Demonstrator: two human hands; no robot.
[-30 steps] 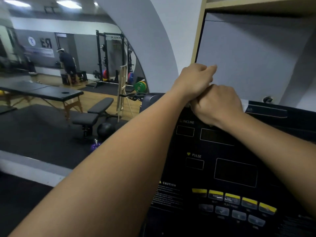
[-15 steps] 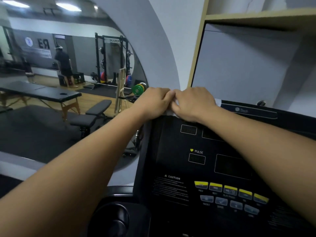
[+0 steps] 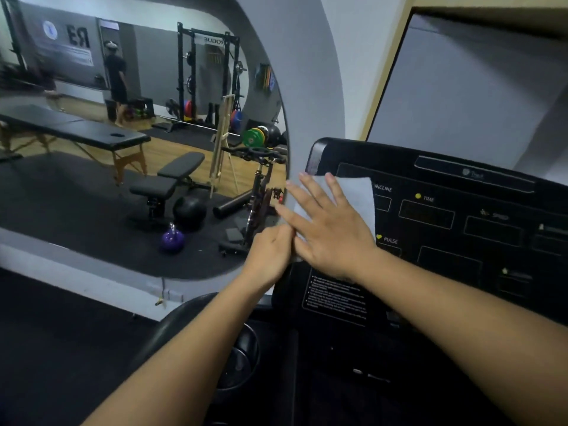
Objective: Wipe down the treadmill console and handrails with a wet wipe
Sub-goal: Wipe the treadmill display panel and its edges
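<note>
The black treadmill console [image 3: 445, 229] fills the right half of the view, with INCLINE, TIME and PULSE labels. A white wet wipe [image 3: 358, 192] lies spread flat on the console's upper left corner. My right hand [image 3: 329, 229] presses on it with straight, spread fingers. My left hand [image 3: 270, 253] sits just left of it at the console's left edge, fingers curled and pinching the wipe's lower left corner. The handrails are not plainly visible.
A large wall mirror [image 3: 123, 133] on the left reflects the gym: a massage table, a bench, a purple kettlebell [image 3: 172, 239], a bike and a rack. A round cup holder [image 3: 236, 361] sits below the console's left side. A grey wall panel [image 3: 461, 87] rises behind the console.
Both hands came down from the console's top edge to its left side. My right hand went from curled to flat, and the wipe is now spread out under it.
</note>
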